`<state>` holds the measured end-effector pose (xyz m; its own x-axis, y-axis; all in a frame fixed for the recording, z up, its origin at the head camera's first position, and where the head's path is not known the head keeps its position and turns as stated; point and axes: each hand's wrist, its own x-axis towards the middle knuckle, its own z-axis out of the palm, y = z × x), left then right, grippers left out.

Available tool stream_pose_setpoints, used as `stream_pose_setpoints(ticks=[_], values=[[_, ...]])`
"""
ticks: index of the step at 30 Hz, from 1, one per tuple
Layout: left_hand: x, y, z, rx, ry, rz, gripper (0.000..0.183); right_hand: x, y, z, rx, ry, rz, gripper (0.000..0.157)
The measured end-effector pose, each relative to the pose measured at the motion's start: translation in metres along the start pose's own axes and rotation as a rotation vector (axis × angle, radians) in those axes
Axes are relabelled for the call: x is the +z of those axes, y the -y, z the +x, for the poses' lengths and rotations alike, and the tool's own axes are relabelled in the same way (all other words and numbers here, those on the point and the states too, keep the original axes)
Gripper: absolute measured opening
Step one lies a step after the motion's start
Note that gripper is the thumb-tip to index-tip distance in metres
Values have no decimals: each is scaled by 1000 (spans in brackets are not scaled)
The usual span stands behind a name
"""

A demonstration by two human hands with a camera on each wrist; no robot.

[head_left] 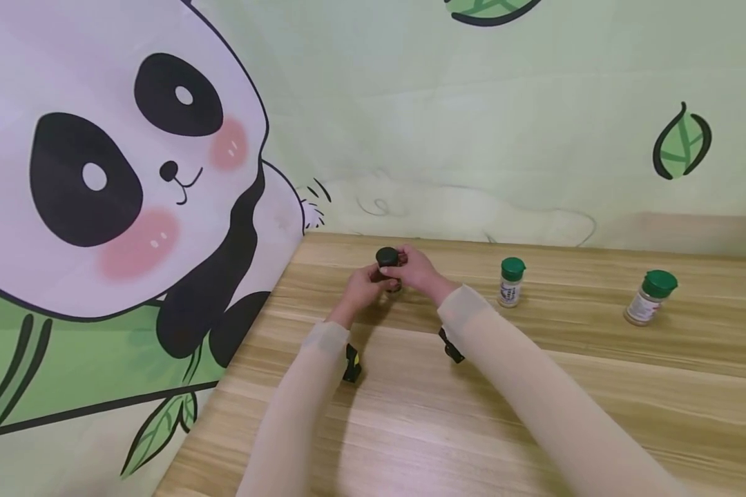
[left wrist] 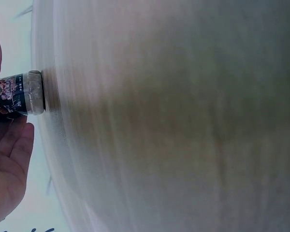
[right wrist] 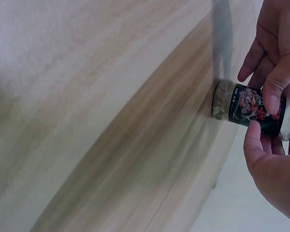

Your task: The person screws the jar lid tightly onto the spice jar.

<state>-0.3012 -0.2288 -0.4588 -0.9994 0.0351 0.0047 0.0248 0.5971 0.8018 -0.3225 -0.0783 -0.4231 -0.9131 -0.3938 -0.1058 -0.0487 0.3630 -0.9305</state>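
A small spice jar with a black cap and a dark printed label stands upright at the back left of the wooden table. Its clear base meets the tabletop in the left wrist view. From the left, my left hand holds the jar, its thumb across the label in the right wrist view. My right hand grips it from the right, high up near the cap; its thumb lies on the label. Fingers hide part of the jar.
Two green-capped spice shakers stand to the right: a nearer shaker and a farther shaker. Behind the table hangs a pale green cloth with leaf drawings. A large panda picture covers the left side, along the table's left edge.
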Motion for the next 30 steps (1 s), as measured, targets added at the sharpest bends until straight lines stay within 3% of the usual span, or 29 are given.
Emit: stream_pose_setpoints(ticks=[10,23,30], values=[[-2,0,1,17,5,32,45,9,1,-2,21,-88,9,59],[-2,-1,-1,-18,12,55,43,18,4,-9,18,-150,59,56],[-3,-1,-2,-16,-3,71,41,19,2,-6,27,-144,62,68]])
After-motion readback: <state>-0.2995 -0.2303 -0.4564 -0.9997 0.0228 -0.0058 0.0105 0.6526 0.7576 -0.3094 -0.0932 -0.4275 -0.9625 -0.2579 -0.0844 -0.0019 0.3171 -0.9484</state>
